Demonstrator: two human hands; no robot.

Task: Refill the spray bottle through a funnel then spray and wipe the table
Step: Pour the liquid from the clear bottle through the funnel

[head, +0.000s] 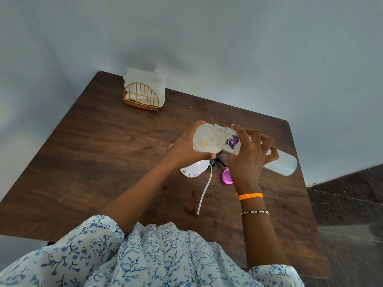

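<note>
My left hand [186, 148] grips a translucent funnel [202, 139] by its rim, above the middle of the brown table [103, 162]. My right hand [248, 158] holds a long clear refill bottle [281, 164] with a purple label, tipped on its side, its open threaded neck lying in the funnel's mouth. Below the hands the removed spray head [193, 168], white with a black collar and trigger, lies on the table with its dip tube [205, 189] trailing toward me. Whatever stands under the funnel is hidden by my left hand.
A pink cap [227, 177] lies beside my right wrist. A gold wire napkin holder [143, 96] with white tissues stands at the far left corner. The table meets the wall at the back, and dark floor [342, 204] shows past its right edge.
</note>
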